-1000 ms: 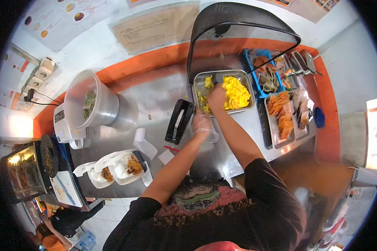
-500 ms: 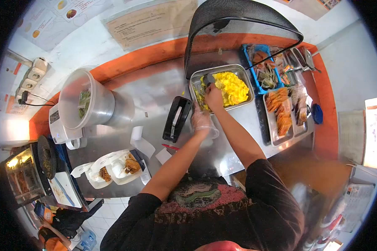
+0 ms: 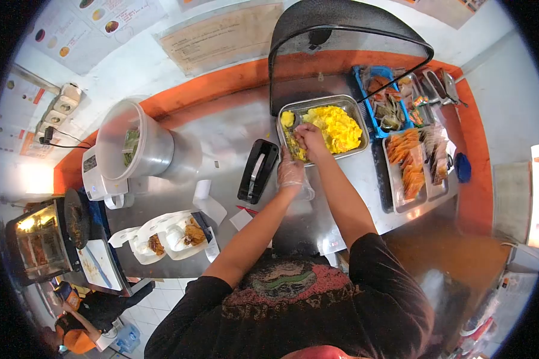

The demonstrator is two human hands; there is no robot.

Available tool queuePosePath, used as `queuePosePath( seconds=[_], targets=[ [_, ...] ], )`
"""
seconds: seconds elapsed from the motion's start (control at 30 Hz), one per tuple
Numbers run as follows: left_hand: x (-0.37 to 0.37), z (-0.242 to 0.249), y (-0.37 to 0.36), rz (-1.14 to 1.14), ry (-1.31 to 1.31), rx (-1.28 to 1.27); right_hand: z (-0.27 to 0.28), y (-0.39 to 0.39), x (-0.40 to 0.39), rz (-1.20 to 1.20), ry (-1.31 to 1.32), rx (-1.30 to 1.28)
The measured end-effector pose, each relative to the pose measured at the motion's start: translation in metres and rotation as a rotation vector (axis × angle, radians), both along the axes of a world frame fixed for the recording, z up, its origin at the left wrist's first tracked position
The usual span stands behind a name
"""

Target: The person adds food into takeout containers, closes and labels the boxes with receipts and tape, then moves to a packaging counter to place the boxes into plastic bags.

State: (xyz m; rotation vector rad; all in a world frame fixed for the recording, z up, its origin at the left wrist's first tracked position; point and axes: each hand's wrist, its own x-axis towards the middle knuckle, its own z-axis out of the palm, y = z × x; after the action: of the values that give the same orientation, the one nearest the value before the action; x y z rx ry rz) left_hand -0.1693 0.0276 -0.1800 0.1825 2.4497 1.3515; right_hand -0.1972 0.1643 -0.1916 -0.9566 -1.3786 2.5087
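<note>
A rectangular metal tray (image 3: 356, 152) holds a heap of yellow scrambled egg (image 3: 341, 128). My left hand (image 3: 290, 170), in a clear plastic glove, is at the tray's near left corner, its fingers against the rim. My bare right hand (image 3: 311, 140) is closed over the tray around the handle of a dark spoon, mostly hidden by the hand. A lump of egg (image 3: 288, 118) sits at the spoon's end, over the tray's left side. Just left of my gloved hand lies a black box-shaped device with a slot (image 3: 258, 172).
Open takeaway boxes (image 3: 179, 236) with rice and browned food stand front left. A large clear bucket (image 3: 144, 143) rests on a white scale. A black mesh cover (image 3: 353, 27) is raised behind the tray. Packets fill a blue basket (image 3: 408, 124) and trays at right. Another person (image 3: 81, 335) is lower left.
The spoon has swung to the tray's left side and now carries a lump of egg. My right hand has turned and moved slightly nearer. The whole view has shifted a little.
</note>
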Motion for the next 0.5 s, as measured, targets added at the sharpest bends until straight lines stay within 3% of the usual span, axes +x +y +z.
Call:
queuePosePath(
  seconds=[0.13, 0.23, 0.33, 0.4, 0.5],
  targets=[
    [0.0, 0.016, -0.007, -0.031, -0.114, -0.026, 0.002, 0.012, 0.008, -0.072, 0.036, -0.192],
    [0.008, 0.003, -0.032, -0.351, 0.114, -0.078, 0.004, 0.022, 0.02, -0.093, 0.086, -0.293],
    [0.037, 0.013, -0.079, -0.489, -0.104, 0.158, 0.032, 0.021, 0.043, -0.066, 0.118, -0.25],
    [0.055, 0.082, -0.126, -0.265, -0.526, 0.604, 0.062, 0.005, 0.057, -0.016, 0.075, -0.168],
    [0.076, 0.084, -0.202, -0.169, -0.476, 0.655, 0.111, -0.052, 0.07, 0.175, -0.022, -0.115]
  ],
)
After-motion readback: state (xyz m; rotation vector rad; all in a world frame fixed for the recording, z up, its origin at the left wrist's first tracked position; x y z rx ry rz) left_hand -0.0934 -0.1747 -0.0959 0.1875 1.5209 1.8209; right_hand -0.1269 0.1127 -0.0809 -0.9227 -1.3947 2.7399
